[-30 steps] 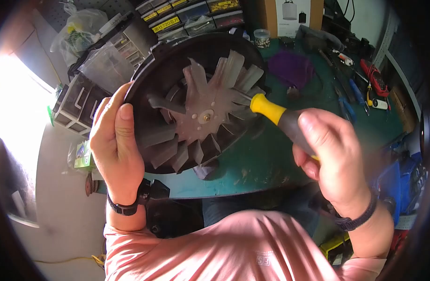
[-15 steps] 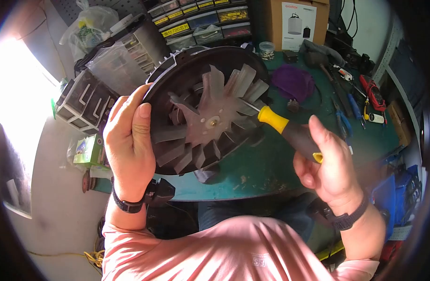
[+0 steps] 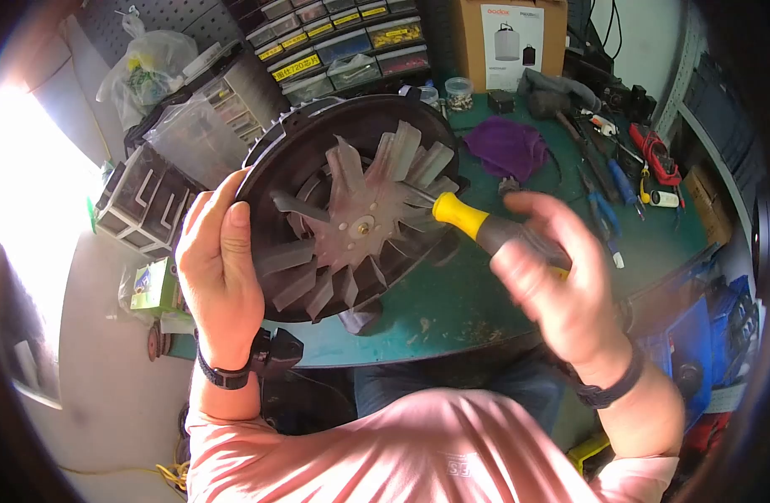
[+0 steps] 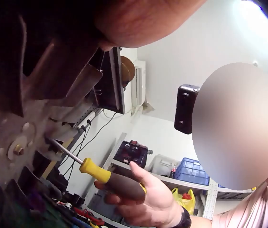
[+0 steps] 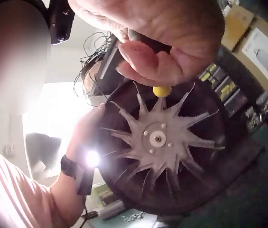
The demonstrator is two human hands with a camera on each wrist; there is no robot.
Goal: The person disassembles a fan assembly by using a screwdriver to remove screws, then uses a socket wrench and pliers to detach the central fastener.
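Held tilted up over the bench is a round black housing (image 3: 431,126) with a bladed metal fan (image 3: 344,239) inside it. My left hand (image 3: 221,272) grips its left rim, thumb on the front face. A screwdriver (image 3: 462,215) with a yellow and black handle points at the fan. My right hand (image 3: 565,293), blurred, has its fingers curled about the handle. In the left wrist view the screwdriver's shaft (image 4: 67,152) reaches in among the blades; its tip is hidden. The hub with a brass-coloured centre (image 5: 158,138) faces the right wrist camera.
A purple cloth (image 3: 509,149) lies on the green bench (image 3: 452,310) behind the housing. Pliers (image 3: 603,214), a red multimeter (image 3: 655,152) and other tools lie at the right. Labelled drawers (image 3: 343,42) and a cardboard box (image 3: 554,42) stand at the back.
The right hand's thumb, raised off the handle half a second ago, is now lower over it. Housing, screwdriver and both hands shift slightly in view; the screwdriver stays against the fan.
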